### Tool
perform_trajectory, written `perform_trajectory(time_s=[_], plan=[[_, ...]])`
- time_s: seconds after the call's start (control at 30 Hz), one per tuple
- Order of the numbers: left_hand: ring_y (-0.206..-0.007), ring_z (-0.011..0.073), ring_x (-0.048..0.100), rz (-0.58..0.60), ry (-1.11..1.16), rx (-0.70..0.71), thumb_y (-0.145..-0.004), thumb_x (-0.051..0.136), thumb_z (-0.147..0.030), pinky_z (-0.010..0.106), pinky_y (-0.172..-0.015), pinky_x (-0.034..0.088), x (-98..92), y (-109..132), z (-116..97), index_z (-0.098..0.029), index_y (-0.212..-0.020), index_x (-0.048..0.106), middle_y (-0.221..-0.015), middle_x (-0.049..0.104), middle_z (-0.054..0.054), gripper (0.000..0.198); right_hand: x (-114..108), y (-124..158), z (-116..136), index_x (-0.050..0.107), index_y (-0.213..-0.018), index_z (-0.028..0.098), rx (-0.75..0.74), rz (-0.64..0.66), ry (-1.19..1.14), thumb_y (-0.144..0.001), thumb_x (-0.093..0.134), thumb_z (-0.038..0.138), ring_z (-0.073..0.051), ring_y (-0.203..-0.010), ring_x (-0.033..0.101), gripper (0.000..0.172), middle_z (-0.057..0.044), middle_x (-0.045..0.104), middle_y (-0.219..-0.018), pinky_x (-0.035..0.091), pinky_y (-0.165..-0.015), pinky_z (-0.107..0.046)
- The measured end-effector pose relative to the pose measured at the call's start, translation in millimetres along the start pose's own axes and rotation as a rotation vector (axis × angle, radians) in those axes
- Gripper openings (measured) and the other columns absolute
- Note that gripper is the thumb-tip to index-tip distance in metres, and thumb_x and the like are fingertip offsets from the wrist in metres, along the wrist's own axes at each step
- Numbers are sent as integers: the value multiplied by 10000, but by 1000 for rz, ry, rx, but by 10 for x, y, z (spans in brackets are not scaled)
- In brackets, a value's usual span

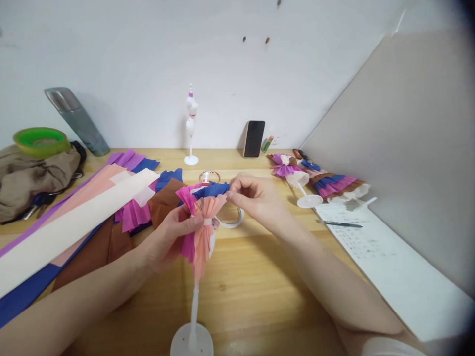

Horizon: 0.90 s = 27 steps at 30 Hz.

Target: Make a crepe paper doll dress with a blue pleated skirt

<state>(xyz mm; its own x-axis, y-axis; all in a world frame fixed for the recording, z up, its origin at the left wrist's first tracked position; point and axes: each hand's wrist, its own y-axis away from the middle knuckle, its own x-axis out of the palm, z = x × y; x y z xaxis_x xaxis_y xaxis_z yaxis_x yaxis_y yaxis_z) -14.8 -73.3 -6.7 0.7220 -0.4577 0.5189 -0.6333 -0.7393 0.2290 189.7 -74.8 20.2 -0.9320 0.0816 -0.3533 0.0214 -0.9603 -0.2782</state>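
Observation:
In front of me stands a small white dress form (194,306) on a round base, tilted slightly, with pleated crepe paper around its body. Peach crepe paper (203,242) hangs down its front, cinched at the middle. Magenta crepe paper (188,247) shows at its left side, and a blue crepe paper strip (211,190) crosses the top. My left hand (176,232) is closed around the dressed form at the cinched waist, thumb on the peach paper. My right hand (254,195) pinches the right end of the blue strip between thumb and fingers.
Crepe paper sheets (74,222) cover the table's left side. Behind my hands lies a tape roll (237,223). Another dress form (191,123) and a phone (254,139) stand by the wall. Paper-dressed forms (309,200), a pen (343,224) and a written sheet (393,277) lie right.

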Motion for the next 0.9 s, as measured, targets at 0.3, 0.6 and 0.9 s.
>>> perform_trajectory(time_s=[0.3,0.6,0.9], plan=[[-630,139,617,-14,-3,2,-711,806,-367,230,-550,506,47,42,-17,-150,-950,695,-845,690,69,341,-71,121,133,638,-968,196,-218,-161,-52,-799,641,278,-124,-611,486,188,-21,590,-802,398,-564,-288],[-616,136,619,35,18,16,-669,848,-357,238,-560,513,18,8,11,-149,-959,686,-828,697,57,392,7,162,203,554,-635,189,-449,2,235,-814,687,195,-116,-610,465,223,16,532,-643,367,-583,-274],[-693,134,651,40,24,37,-646,875,-289,210,-608,521,6,-4,50,-129,-956,685,-831,711,60,397,34,103,101,492,-567,185,-65,15,104,-724,688,295,-86,-508,392,274,45,479,-541,284,-488,-244]])
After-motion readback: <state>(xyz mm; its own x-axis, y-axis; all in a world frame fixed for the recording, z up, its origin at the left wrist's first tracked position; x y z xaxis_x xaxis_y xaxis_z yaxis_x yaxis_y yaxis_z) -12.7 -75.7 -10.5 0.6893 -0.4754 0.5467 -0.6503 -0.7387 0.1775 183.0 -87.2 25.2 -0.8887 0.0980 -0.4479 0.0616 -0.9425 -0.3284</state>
